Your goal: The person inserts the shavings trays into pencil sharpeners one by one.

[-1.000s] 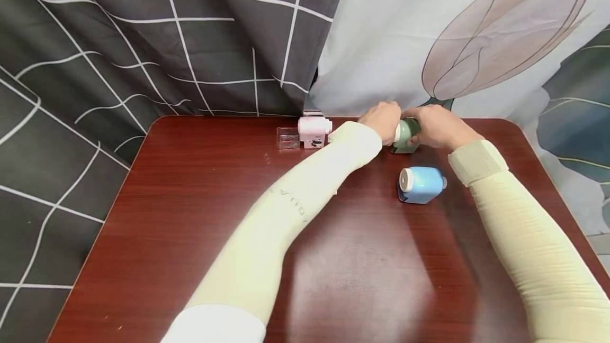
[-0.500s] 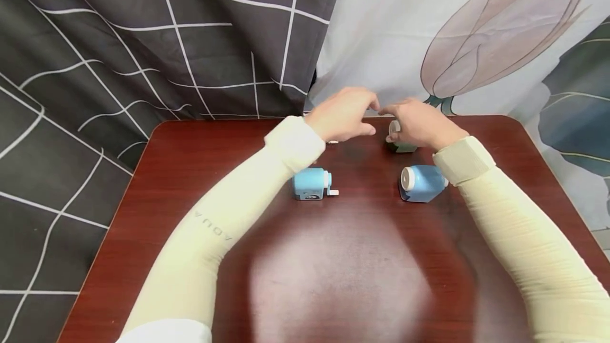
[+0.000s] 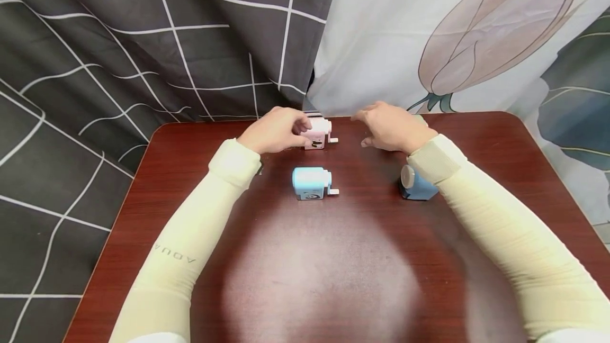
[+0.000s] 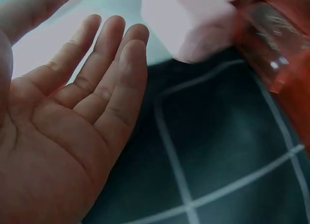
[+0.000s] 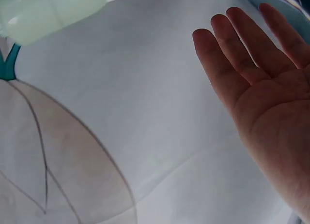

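Note:
My left hand (image 3: 278, 130), fingers loosely bent, is beside the pink crank pencil sharpener (image 3: 315, 132) at the table's back edge. The left wrist view shows that palm with nothing in it, apart from the pink sharpener (image 4: 189, 25) and its clear drawer (image 4: 271, 45). Relaxed and holding nothing, my right hand (image 3: 392, 127) hovers right of the pink one. It hides most of a green pencil sharpener, whose body (image 5: 53, 13) shows in the right wrist view. In front stand a light blue pencil sharpener (image 3: 308, 181) and a darker blue one (image 3: 420, 187), partly covered by the right cuff.
All the sharpeners stand on a dark red wooden table (image 3: 324, 258) with rounded back corners. Behind it hang a dark grid-patterned curtain (image 3: 214, 57) and a pale curtain (image 3: 376, 41) with a large leaf print.
My left hand has left the green sharpener and swung left to the pink one, uncovering the light blue sharpener. The right hand has let go of the green sharpener and drifted slightly left.

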`<state>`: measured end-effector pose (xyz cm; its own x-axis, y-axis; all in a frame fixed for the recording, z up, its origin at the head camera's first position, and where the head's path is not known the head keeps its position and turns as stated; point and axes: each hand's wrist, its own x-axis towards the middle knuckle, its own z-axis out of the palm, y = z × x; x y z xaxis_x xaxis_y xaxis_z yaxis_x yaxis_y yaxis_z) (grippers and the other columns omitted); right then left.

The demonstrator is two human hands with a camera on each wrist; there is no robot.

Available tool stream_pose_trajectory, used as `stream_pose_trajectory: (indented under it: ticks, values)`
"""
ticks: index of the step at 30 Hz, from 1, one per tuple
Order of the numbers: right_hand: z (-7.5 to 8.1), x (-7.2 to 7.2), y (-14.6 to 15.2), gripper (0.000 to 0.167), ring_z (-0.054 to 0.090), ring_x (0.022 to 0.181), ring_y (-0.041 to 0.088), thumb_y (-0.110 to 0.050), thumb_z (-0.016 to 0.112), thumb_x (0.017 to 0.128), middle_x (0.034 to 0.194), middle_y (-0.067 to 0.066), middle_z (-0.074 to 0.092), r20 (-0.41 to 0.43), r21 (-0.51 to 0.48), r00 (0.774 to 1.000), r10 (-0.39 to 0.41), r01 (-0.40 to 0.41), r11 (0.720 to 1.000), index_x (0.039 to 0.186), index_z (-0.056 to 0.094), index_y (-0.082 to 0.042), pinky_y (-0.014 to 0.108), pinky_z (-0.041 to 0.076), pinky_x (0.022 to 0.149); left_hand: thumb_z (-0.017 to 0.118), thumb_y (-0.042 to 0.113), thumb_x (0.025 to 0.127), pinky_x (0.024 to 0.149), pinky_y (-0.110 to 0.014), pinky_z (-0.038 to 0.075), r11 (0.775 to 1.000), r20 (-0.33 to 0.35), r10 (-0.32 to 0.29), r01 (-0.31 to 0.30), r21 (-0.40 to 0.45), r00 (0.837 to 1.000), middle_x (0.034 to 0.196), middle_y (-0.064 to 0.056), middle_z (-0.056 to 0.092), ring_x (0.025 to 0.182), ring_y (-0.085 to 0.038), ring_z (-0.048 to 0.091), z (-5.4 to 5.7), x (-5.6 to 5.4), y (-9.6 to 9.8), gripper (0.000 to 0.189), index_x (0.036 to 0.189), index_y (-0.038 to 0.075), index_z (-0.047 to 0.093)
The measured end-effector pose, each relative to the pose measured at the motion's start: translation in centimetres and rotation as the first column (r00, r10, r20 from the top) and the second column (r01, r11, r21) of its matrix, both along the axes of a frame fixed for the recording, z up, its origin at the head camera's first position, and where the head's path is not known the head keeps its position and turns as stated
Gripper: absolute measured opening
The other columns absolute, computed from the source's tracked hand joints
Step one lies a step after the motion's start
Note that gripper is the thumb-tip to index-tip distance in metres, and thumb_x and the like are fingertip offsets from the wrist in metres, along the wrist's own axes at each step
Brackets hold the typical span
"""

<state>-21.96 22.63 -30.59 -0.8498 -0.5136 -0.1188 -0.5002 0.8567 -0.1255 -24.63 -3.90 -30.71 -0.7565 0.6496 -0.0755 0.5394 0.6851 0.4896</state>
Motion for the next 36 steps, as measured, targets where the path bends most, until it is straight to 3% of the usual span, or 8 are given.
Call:
stream_pose_trajectory:
  ticks: [6, 10, 13, 16, 23, 30, 36]
  values:
    - [-0.4, -0.3, -1.1, 0.060, 0.048, 0.130, 0.044, -0.013, 0.082, 0.082, 0.136, 0.020, 0.060, 0.001, 0.012, 1.000, 0.022, -0.022, 1.000, 0.135, 0.058, 0.002, 0.055, 0.047, 0.098, 0.080, 0.017, 0.086, 0.095, -0.034, 0.049, 0.992, 0.013, 0.123, -0.123, 0.001, 0.992, 0.108, -0.011, 0.072, 0.101, -0.022, 0.066, -2.2, -1.4, -2.5, 0.033, 0.115, 0.003, 0.071]
    - [-0.6, -0.5, -1.9, 0.062, 0.049, 0.129, 0.044, -0.015, 0.083, 0.082, 0.136, 0.020, 0.060, 0.003, 0.029, 1.000, 0.028, -0.028, 0.999, 0.136, 0.057, 0.001, 0.055, 0.047, 0.098, 0.082, 0.019, 0.083, 0.098, -0.039, 0.048, 0.969, 0.040, 0.246, -0.246, 0.003, 0.969, 0.121, -0.015, 0.067, 0.110, -0.027, 0.063, -3.8, -2.5, -3.7, 0.049, 0.126, 0.002, 0.065]
    - [-0.8, -0.6, -2.5, 0.064, 0.049, 0.129, 0.044, -0.017, 0.084, 0.081, 0.136, 0.019, 0.061, -0.001, 0.039, 0.999, 0.035, -0.035, 0.999, 0.136, 0.057, 0.001, 0.055, 0.047, 0.099, 0.084, 0.021, 0.080, 0.100, -0.042, 0.047, 0.953, 0.088, 0.302, -0.303, 0.004, 0.949, 0.132, -0.016, 0.061, 0.117, -0.030, 0.060, -5.4, -3.3, -4.5, 0.066, 0.137, 0.001, 0.058]
    - [-0.9, -0.7, -3.0, 0.063, 0.050, 0.128, 0.044, -0.017, 0.085, 0.080, 0.134, 0.019, 0.062, -0.009, 0.031, 0.999, 0.042, -0.041, 0.999, 0.135, 0.058, 0.000, 0.055, 0.047, 0.099, 0.086, 0.022, 0.078, 0.103, -0.044, 0.045, 0.952, 0.137, 0.303, -0.307, 0.012, 0.943, 0.141, -0.018, 0.055, 0.122, -0.033, 0.056, -6.8, -3.9, -5.1, 0.079, 0.144, -0.001, 0.049]
    - [-1.5, -0.8, -3.6, 0.059, 0.052, 0.126, 0.042, -0.015, 0.085, 0.079, 0.131, 0.017, 0.064, -0.020, 0.022, 0.999, 0.046, -0.045, 0.999, 0.131, 0.061, -0.001, 0.055, 0.048, 0.098, 0.089, 0.021, 0.074, 0.105, -0.043, 0.044, 0.966, 0.176, 0.242, -0.254, 0.049, 0.954, 0.142, -0.018, 0.054, 0.124, -0.033, 0.055, -9.1, -4.8, -5.7, 0.091, 0.149, -0.001, 0.041]
    - [-2.0, -1.1, -4.2, 0.052, 0.057, 0.120, 0.043, -0.015, 0.082, 0.081, 0.124, 0.016, 0.067, -0.028, 0.011, 0.999, 0.041, -0.041, 0.999, 0.127, 0.063, -0.001, 0.054, 0.050, 0.094, 0.087, 0.017, 0.077, 0.096, -0.041, 0.048, 0.969, 0.138, 0.225, -0.236, 0.068, 0.965, 0.127, -0.015, 0.063, 0.112, -0.029, 0.061, -9.6, -4.3, -5.1, 0.076, 0.142, 0.002, 0.052]
    - [-2.4, -1.7, -5.0, 0.043, 0.064, 0.105, 0.040, -0.015, 0.078, 0.082, 0.104, 0.015, 0.071, -0.074, -0.015, 0.997, 0.035, -0.036, 0.999, 0.121, 0.064, -0.001, 0.055, 0.053, 0.086, 0.085, 0.015, 0.079, 0.093, -0.039, 0.049, 0.963, 0.112, 0.247, -0.257, 0.083, 0.962, 0.117, -0.014, 0.066, 0.106, -0.028, 0.062, -10.0, -4.1, -4.9, 0.062, 0.134, 0.000, 0.059]
